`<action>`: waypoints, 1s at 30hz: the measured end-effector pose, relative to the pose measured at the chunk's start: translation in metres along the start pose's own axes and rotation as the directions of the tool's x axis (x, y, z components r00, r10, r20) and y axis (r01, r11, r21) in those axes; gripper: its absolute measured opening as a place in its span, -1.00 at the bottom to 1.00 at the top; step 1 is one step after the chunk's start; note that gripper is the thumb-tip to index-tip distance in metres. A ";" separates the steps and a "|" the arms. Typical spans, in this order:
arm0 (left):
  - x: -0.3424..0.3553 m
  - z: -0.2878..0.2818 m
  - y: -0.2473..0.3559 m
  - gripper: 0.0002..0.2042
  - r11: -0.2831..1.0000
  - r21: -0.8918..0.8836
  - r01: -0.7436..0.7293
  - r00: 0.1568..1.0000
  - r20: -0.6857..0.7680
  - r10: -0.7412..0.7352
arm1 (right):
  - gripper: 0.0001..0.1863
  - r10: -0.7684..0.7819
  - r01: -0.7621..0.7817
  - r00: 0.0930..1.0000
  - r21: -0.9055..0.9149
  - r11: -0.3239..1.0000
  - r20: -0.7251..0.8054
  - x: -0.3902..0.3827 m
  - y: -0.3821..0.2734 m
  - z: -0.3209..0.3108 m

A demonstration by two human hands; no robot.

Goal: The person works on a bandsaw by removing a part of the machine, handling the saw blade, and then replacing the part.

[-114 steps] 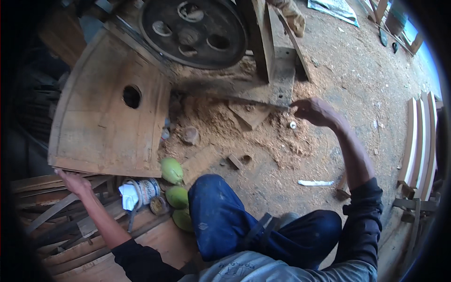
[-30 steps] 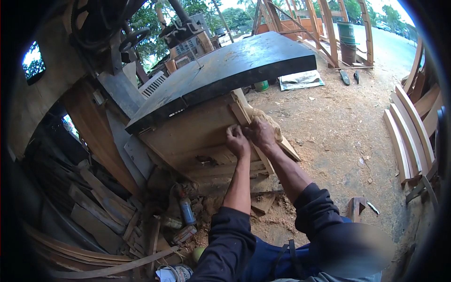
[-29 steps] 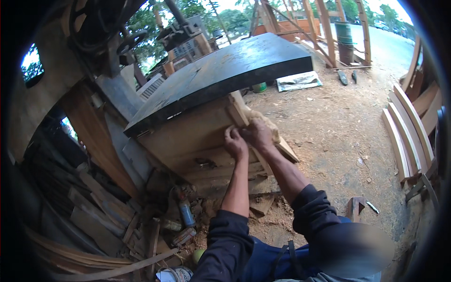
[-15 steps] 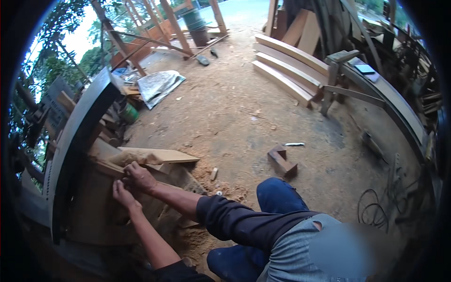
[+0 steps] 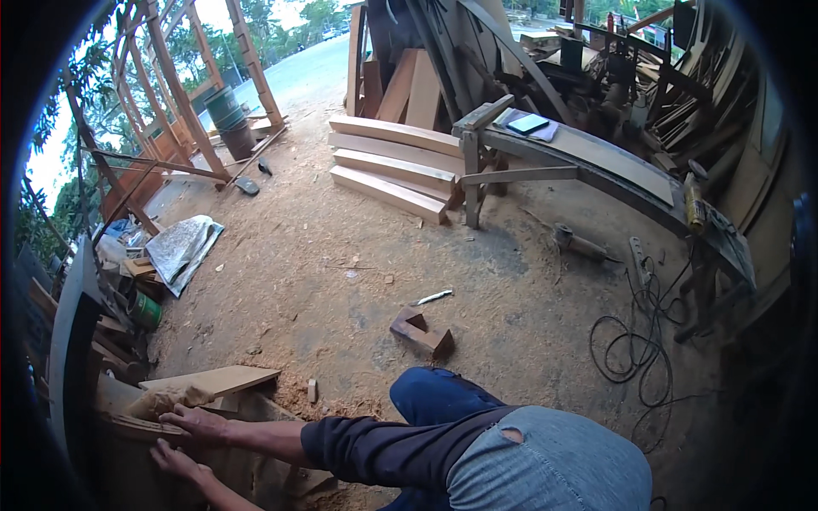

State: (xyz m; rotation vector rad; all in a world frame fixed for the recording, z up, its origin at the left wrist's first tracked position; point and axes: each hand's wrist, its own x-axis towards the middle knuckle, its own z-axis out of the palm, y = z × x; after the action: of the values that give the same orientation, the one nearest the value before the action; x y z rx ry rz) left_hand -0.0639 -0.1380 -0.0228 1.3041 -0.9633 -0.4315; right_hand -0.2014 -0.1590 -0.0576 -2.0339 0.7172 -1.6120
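At about 8 o'clock from the centre of view, a narrow wooden strip (image 5: 136, 425) is seen along the upper edge of a broad wooden panel (image 5: 128, 467). The right hand (image 5: 200, 424) is laid at the strip's inner end with its fingers bent; whether anything is pinched by it cannot be told. The left hand (image 5: 177, 461) is held just below, at the panel, with its fingers loosely extended; no object can be made out in it, and firm contact cannot be confirmed.

The strip is judged light and stiff, liable to split or shed splinters if twisted, and best taken between thumb and fingers near an end. The panel is judged heavier and rigid, best gripped by opposite edges; how it is fixed cannot be seen. Any sawdust on the wood might make the hold slippery. A tan cloth bundle (image 5: 175, 399), at 11 o'clock from the right hand, is expected to be soft, light and easily gathered from any side. A pale board (image 5: 217, 379), at 12 o'clock from that hand, looks stiff and could be lifted by its long edges.

Of containers, an upright drum (image 5: 224, 109), green above and rusty below, is seen towards 10 o'clock, and a small green can (image 5: 145, 311) towards 9 o'clock. The contents of both are hidden.
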 end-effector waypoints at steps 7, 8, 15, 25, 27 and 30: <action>-0.025 -0.027 0.002 -0.35 0.998 0.014 0.054 0.971 -0.234 -0.049 | -0.54 -0.166 0.162 0.961 0.038 0.986 0.221 -0.024 0.044 -0.046; -0.052 0.014 0.024 -0.36 0.997 -0.040 0.071 0.973 -0.215 -0.078 | -0.68 -0.028 0.058 0.961 -0.099 0.993 0.275 -0.038 0.094 -0.093; -0.190 -0.064 0.058 -0.45 0.968 0.223 0.112 0.993 0.014 -0.118 | -0.49 0.887 -0.607 0.417 -0.665 0.436 0.201 -0.147 0.105 -0.343; -0.405 -0.251 0.181 -0.46 0.491 0.197 0.849 0.527 -0.400 -0.750 | -0.49 0.997 -0.650 -0.074 -0.757 -0.064 -0.020 -0.262 -0.251 -0.428; -0.367 -0.278 0.198 -0.44 0.521 0.780 0.347 0.905 -0.133 -0.404 | -0.55 0.991 -0.740 0.113 -0.671 0.037 -0.070 -0.261 -0.280 -0.425; -0.261 -0.296 0.267 -0.57 0.642 0.483 0.596 0.800 -0.290 -0.525 | -0.64 0.920 -0.734 0.332 -0.556 0.390 0.207 -0.158 -0.323 -0.402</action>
State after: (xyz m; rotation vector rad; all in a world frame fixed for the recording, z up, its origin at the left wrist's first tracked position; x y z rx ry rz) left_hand -0.0400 0.3065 0.1463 2.1693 -0.5578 -0.5591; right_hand -0.5826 0.1801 0.1163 -1.6071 1.6159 -0.2896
